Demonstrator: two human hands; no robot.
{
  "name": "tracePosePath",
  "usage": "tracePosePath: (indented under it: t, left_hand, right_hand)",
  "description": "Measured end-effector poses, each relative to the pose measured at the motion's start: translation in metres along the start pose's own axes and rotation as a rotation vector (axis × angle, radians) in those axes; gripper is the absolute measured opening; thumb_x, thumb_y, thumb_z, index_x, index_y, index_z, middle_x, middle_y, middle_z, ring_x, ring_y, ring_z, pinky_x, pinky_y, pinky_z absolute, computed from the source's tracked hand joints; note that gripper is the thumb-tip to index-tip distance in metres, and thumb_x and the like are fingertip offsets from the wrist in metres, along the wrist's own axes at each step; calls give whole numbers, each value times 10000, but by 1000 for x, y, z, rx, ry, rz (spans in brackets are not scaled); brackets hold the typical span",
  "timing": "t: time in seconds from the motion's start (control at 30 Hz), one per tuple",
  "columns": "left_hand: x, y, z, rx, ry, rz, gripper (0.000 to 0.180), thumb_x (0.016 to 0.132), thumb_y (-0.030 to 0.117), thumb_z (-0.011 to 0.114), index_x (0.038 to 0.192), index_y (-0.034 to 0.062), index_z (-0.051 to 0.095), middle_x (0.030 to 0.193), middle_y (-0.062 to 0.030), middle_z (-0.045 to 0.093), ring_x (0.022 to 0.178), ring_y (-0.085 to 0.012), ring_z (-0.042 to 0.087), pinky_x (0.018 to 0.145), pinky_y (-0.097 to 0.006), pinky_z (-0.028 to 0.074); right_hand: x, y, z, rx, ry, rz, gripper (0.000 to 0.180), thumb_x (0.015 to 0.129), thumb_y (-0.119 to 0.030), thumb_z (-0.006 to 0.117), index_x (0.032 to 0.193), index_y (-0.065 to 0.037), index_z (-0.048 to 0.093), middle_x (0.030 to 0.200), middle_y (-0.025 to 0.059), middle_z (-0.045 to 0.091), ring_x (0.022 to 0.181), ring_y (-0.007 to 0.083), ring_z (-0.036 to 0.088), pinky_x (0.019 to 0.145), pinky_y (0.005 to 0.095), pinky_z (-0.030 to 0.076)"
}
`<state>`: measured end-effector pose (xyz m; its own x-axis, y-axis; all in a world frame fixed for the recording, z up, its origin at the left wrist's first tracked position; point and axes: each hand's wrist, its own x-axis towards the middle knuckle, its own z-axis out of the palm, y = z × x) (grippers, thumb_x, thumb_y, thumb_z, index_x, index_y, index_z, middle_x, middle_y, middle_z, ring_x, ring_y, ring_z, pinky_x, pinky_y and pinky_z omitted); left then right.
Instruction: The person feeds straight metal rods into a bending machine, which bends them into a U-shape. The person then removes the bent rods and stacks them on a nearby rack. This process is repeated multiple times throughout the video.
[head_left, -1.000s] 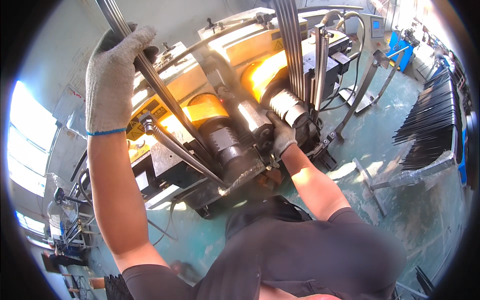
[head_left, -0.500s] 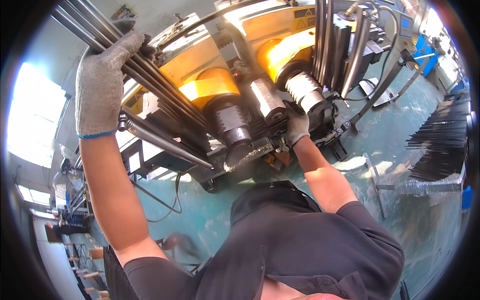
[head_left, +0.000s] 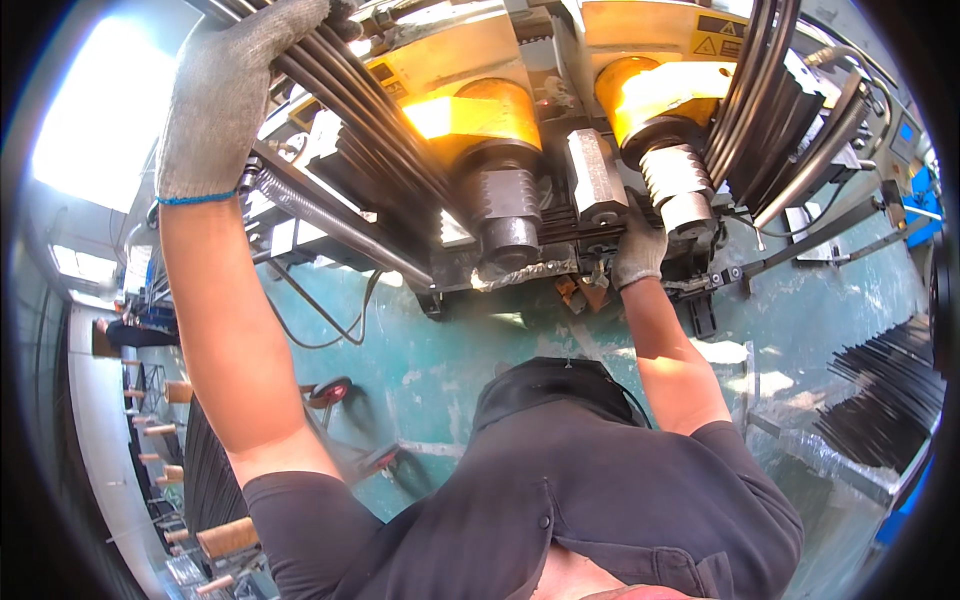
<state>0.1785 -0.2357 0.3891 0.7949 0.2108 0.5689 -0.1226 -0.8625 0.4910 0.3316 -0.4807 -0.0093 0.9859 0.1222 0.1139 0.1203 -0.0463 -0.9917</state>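
My left hand (head_left: 222, 105), in a grey knit glove with a blue cuff edge, is wrapped round a sloping bundle of long dark metal rods (head_left: 365, 105); its fingertips are partly hidden at the upper edge. My right hand (head_left: 641, 248), gloved too, reaches in low at the machine, beside a hexagonal metal block (head_left: 597, 180) and a ridged metal spindle (head_left: 672, 180). Its fingers are hidden, so their grip cannot be made out. Left of the block, a second ridged spindle (head_left: 509, 205) sticks out below a yellow housing (head_left: 490, 115).
More upright rods (head_left: 752, 85) stand at the machine's right. A flexible metal hose (head_left: 290, 195) and a black cable loop (head_left: 365, 315) hang at its left. Dark rods lie in a heap (head_left: 880, 390) at far right. Behind my left arm stands a red-wheeled cart (head_left: 330, 390).
The view has swung, so the machine sits farther right and higher in the picture. My left hand stays on the rod bundle, and my right stays beside the hexagonal block.
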Motion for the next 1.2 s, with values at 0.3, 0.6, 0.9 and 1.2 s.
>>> tracePosePath:
  t: [0.3,0.6,0.9,1.2]
  left_hand:
    - [-3,20,1,-15,-18,-61,233,976,179,647,1050,-6,768,900,-128,770,836,-192,754,874,-327,583]
    - [-4,29,1,-33,-32,-98,193,969,115,635,1035,-22,754,859,-126,753,800,-175,736,829,-330,585]
    - [-9,26,3,1217,-82,349,111,955,149,699,866,85,711,866,-80,723,735,-178,722,830,-299,655]
    - [-263,99,-55,-554,501,-268,97,897,27,685,989,27,654,789,-7,632,736,-126,630,660,-323,525]
  right_hand:
    - [6,11,7,573,104,197,319,988,-60,614,1279,28,711,1234,80,712,1042,169,702,852,316,581]
    - [-4,-30,6,547,69,243,411,853,5,601,1245,44,722,1160,87,735,987,187,714,837,326,582]
    - [37,73,-16,2,-145,-126,271,960,-184,666,1164,-20,736,1175,126,733,1024,245,717,882,375,602]
    - [-114,-3,-66,597,101,266,347,1000,-144,662,1310,8,693,1266,167,719,1024,279,729,901,422,611]
